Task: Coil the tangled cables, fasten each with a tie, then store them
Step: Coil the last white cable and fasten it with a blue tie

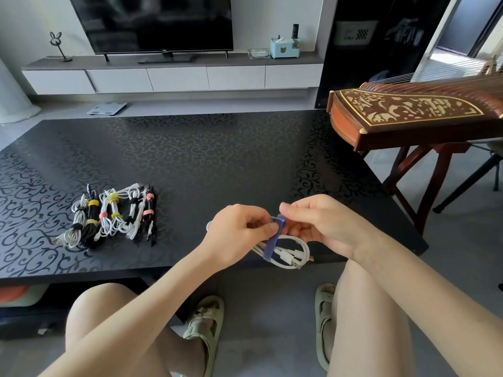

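A coiled white cable (295, 253) hangs over the near edge of the black patterned table (190, 159), with its plugs pointing to the lower right. A blue tie (272, 244) wraps across the coil. My left hand (236, 232) grips the coil and the tie from the left. My right hand (318, 221) pinches the tie's upper end just above the coil. On the table to the left lies a row of several coiled cables (111, 216), white and black, each bound with yellow, pink or black ties.
A wooden zither (408, 112) on a stand juts in at the right, close to the table's far right corner. A TV (152, 23) stands on a low white cabinet (174, 77) at the back. My knees and sandalled feet are below the table's edge.
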